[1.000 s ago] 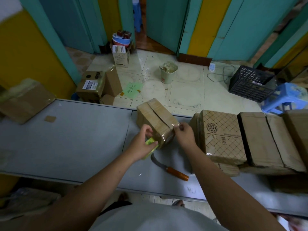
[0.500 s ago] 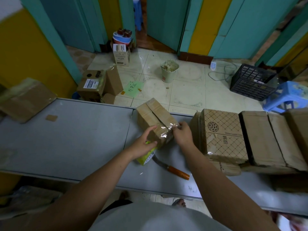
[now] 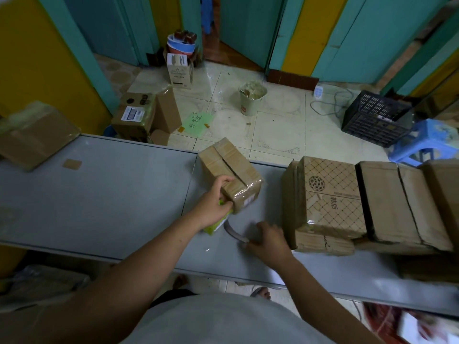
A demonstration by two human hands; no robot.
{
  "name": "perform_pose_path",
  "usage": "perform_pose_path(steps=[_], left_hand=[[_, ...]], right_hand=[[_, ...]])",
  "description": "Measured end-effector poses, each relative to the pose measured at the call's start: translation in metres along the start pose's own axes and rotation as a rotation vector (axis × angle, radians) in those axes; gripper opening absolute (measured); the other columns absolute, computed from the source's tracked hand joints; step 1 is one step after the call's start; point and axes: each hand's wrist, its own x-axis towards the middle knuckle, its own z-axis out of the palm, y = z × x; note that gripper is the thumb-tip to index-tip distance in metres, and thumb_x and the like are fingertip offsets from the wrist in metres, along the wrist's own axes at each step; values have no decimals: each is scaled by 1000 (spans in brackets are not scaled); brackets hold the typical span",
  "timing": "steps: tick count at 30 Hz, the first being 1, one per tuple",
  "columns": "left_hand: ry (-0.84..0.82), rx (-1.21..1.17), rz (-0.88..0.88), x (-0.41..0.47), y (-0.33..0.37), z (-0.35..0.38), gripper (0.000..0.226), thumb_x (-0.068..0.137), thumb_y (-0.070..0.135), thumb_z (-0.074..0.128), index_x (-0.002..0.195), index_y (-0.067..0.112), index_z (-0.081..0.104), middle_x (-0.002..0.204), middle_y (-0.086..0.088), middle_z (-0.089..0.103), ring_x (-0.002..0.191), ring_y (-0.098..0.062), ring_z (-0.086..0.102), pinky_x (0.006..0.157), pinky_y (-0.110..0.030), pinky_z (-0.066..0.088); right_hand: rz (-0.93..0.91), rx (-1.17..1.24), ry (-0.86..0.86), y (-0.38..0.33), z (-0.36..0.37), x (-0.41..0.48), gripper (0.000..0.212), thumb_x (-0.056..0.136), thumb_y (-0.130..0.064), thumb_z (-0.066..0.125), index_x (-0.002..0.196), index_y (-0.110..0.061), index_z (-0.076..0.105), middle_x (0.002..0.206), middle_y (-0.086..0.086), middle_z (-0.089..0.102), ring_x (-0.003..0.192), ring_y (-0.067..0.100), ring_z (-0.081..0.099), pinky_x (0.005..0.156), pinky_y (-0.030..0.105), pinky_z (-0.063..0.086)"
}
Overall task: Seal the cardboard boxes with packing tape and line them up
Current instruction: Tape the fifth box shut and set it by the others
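Teal and yellow panelled walls (image 3: 347, 33) stand round a pale, glossy tiled floor (image 3: 278, 130), and a smooth grey desk (image 3: 111, 199) runs across the near side.

Just above the desk's middle, the left grip (image 3: 216, 202) comes in from seven o'clock with the forearm straight and the wrist level. Its fingers are curled round a yellow-green tape roll (image 3: 217, 222), and the knuckles press against the near left corner of the small box (image 3: 231, 170). That box is plain brown corrugated card. It is turned askew on the desk, with its top flaps meeting in a dark seam. Wrinkled, shiny clear tape is wrapped over its near end.

The right grip (image 3: 268, 240), at five o'clock from the small box, lies palm down and low over the desk. It is blurred, so I cannot tell whether its fingers are closed on anything. The curved grey blade of a knife (image 3: 233, 232) sticks out from under its fingertips toward the tape roll.

At three o'clock from the small box, well apart from it, a patterned box (image 3: 330, 197) printed with a diamond lattice stands touching the plain boxes (image 3: 387, 202). Together they form a row of matte card.

Out on the floor at twelve o'clock stands a pale round bucket (image 3: 252, 98). At two o'clock are a dark slotted plastic crate (image 3: 372, 119) and a blue plastic stool (image 3: 427, 140).
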Motion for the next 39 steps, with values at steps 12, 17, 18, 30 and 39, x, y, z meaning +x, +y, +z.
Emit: perform_pose_path(steps=[12,17,18,30,39], left_hand=[[-155,-53,-26,4,9,-11,85,97,0,71,162,41,35,111,-11,78,101,-17,76,85,-18,57],[-183,-57,-46,6,11,-17,89,94,-3,73,164,38,36,113,-17,77,99,-19,76,89,-26,59],[-184,-65,-53,6,11,-17,89,93,-4,73,163,39,37,109,-17,78,94,-18,76,86,-25,59],[-206,0,-86,5,11,-22,97,90,-3,75,164,43,32,107,-15,77,91,-21,74,89,-35,61],[-209,4,-104,3,13,-22,99,90,-4,75,165,41,30,98,-9,79,94,-20,77,91,-34,60]], right_hand=[[-122,74,52,13,-22,-23,14,104,-30,62,110,-18,65,101,-1,55,80,10,55,68,17,37],[-171,144,129,7,-56,-61,13,104,-38,57,92,-33,59,68,-5,60,62,8,59,53,17,41],[-176,164,149,4,-61,-68,11,104,-39,56,94,-34,58,65,-4,60,62,8,60,52,18,42],[-278,83,175,-62,-66,-45,18,105,-34,57,99,-18,64,74,-4,62,60,11,59,54,29,43],[-247,-22,115,-81,-71,-33,34,107,-36,54,84,-12,63,71,3,61,62,23,61,51,26,36]])
